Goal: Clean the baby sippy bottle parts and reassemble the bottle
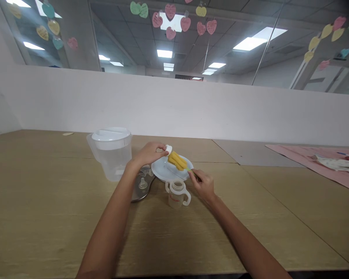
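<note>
My left hand (150, 152) pinches a small white cap-like piece (168, 148) above the rim of a white plate (163, 170). My right hand (204, 185) is closed on the thin green handle of a brush with a yellow sponge head (177, 160); the sponge hovers over the plate, close to the white piece. A small clear baby bottle (177, 193) with two side handles stands upright, without a top, just in front of the plate between my hands.
A clear plastic pitcher (112, 153) with a white lid stands to the left. A round metal tray (141, 188) holding clear teats lies under my left wrist. Pink cloth (314, 162) with a white item covers the far right of the wooden table (46, 209). A white partition runs behind.
</note>
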Demonstrator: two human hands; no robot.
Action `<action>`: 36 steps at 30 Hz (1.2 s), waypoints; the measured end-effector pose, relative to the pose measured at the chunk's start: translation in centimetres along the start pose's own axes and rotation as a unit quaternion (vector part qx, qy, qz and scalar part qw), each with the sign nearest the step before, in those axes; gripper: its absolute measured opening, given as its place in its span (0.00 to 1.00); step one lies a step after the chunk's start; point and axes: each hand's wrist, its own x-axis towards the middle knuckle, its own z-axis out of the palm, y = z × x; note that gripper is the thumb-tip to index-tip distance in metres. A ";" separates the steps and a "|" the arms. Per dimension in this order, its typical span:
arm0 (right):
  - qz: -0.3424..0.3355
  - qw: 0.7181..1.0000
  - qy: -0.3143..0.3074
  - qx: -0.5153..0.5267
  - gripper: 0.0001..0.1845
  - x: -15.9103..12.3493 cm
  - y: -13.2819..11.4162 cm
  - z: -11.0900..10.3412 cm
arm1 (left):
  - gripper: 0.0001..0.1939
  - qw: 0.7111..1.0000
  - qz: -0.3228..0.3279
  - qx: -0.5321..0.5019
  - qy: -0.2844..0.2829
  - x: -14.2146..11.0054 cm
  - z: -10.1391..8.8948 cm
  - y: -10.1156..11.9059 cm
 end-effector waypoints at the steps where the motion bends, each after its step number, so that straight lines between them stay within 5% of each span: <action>1: 0.009 1.000 0.006 0.004 0.18 0.0 0.0 0.0 | 0.17 1.000 -0.002 0.003 0.001 -0.1 -0.1 -0.1; 13: 0.033 0.999 0.016 0.031 0.18 0.0 0.1 0.1 | 0.17 0.989 0.037 -0.098 -0.101 -0.9 -1.4 1.0; 22: 0.020 0.999 0.016 0.030 0.18 0.0 0.0 0.1 | 0.16 0.979 0.010 -0.205 -0.018 -0.8 -0.9 1.7; 25: 0.017 1.000 0.007 0.022 0.18 0.0 0.0 0.1 | 0.21 0.986 0.002 -0.169 0.005 -1.1 -1.5 1.7; 28: 0.027 0.999 0.007 0.019 0.18 0.1 -0.1 0.1 | 0.18 0.997 -0.067 -0.006 -0.035 -1.6 -2.4 0.9; 31: 0.034 0.999 0.005 0.018 0.18 0.0 -0.1 0.1 | 0.12 0.963 -0.187 0.131 -0.146 -2.0 -2.6 -0.6; 36: 0.029 0.999 -0.004 0.011 0.18 0.0 -0.1 0.1 | 0.18 0.917 -0.303 0.115 -0.233 -1.8 -0.9 -3.3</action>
